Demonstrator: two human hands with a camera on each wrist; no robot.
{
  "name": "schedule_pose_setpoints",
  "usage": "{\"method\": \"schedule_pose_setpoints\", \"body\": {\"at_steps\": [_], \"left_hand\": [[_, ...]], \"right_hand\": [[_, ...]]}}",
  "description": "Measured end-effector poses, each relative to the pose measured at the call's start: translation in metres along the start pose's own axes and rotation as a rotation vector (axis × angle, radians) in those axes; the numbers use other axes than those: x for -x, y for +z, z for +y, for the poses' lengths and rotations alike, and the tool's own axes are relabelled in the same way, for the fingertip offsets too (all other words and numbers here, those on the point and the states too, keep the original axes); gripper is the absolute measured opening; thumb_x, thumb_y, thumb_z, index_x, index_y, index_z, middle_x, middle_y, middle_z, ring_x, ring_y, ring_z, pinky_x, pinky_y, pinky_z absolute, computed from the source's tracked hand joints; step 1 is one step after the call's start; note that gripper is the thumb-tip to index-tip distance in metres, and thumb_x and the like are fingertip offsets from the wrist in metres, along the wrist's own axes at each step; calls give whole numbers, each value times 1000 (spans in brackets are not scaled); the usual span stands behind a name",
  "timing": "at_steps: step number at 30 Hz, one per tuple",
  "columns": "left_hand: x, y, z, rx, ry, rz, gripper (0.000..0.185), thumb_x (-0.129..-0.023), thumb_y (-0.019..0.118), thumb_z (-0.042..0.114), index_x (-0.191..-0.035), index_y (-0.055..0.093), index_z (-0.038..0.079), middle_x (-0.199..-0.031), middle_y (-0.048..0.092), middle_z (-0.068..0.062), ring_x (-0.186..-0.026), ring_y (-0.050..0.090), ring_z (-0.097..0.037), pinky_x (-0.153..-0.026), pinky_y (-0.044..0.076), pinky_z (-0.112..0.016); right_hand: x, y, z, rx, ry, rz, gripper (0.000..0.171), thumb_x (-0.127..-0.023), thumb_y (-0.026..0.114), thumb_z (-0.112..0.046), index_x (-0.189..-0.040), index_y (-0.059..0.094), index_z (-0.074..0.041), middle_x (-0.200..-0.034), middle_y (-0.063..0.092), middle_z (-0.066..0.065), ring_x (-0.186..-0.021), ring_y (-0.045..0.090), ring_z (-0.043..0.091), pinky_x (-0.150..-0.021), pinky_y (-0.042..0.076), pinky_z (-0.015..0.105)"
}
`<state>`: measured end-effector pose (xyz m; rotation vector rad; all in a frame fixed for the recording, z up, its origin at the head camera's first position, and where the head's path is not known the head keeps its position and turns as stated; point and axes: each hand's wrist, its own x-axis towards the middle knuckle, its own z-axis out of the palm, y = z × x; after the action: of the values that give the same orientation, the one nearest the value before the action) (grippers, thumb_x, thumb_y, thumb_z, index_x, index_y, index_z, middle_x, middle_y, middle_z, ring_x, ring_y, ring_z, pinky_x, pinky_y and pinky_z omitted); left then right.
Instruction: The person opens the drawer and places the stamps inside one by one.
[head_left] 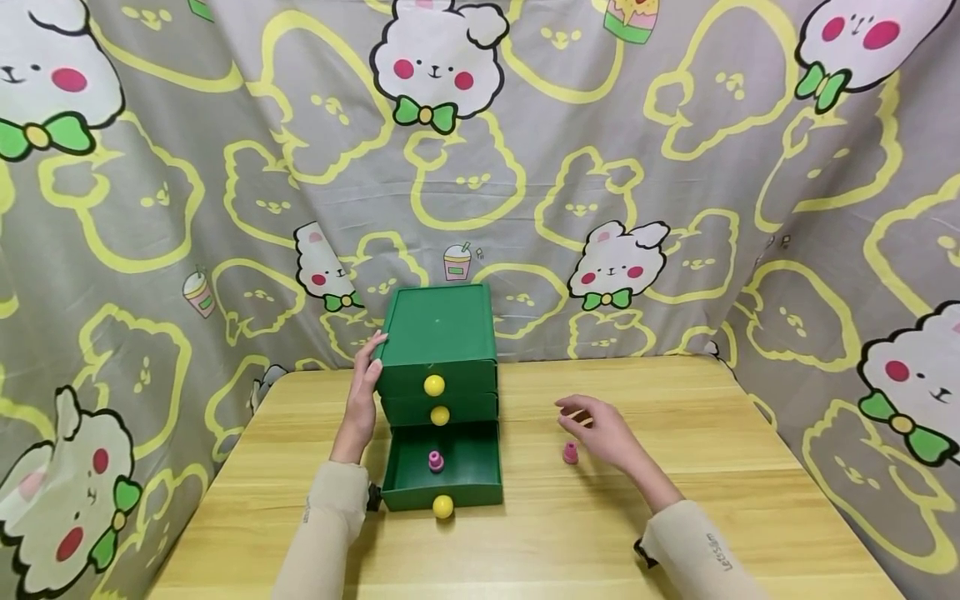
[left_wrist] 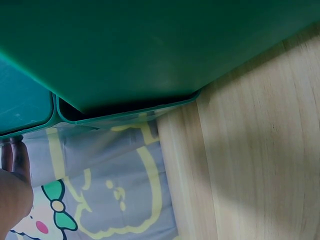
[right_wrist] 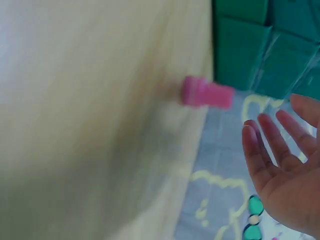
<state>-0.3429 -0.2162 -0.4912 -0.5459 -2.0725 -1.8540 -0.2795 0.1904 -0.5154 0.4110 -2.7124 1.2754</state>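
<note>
On the wooden worktop (head_left: 675,500), the green plastic drawer cabinet (head_left: 438,333) is touched by the flat left hand (head_left: 362,400); the right hand (head_left: 600,429), grip wide, is held over the small pink peg (head_left: 571,453) at its 6 o'clock.

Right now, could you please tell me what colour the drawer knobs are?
Yellow: the round drawer knobs on the green plastic chest, clearest in the head view.

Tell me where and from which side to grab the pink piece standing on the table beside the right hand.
Pinch the pink piece by its narrower upper part, coming from above with the right hand. It stands upright on a wider base on the wooden table, so the top probably gives thumb and finger two opposing sides. The hand is open just beside it, and the green drawer unit stands well apart.
</note>
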Motion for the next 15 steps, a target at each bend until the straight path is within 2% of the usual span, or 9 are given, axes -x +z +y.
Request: {"method": "schedule_pose_setpoints", "body": {"at_steps": [6, 12, 15], "left_hand": [[1, 1, 2, -9, -19, 4, 51, -109, 32, 28, -159, 36, 18, -172, 19, 4, -160, 10, -27, -123, 6, -68], [0, 1, 3, -17, -33, 4, 52, -109, 31, 24, -160, 33, 12, -173, 15, -4, -160, 8, -32, -123, 5, -68], [0, 1, 3, -18, -33, 6, 52, -109, 31, 24, -160, 33, 13, -173, 16, -2, -160, 9, -30, -123, 5, -67]], "right_hand": [[4, 1, 26, -20, 57, -23, 48, -100, 68, -21, -142, 58, 0, -130, 65, 26, -106, 70, 37, -90, 57, 50], [7, 3, 36, -54, 120, -81, 51, -101, 67, -26, -145, 56, -1, -133, 65, 24, -111, 68, 37, -97, 54, 53], [7, 3, 37, -62, 129, -127, 49, -101, 68, -27, -142, 59, -2, -130, 67, 20, -110, 68, 33, -99, 52, 54]]}}
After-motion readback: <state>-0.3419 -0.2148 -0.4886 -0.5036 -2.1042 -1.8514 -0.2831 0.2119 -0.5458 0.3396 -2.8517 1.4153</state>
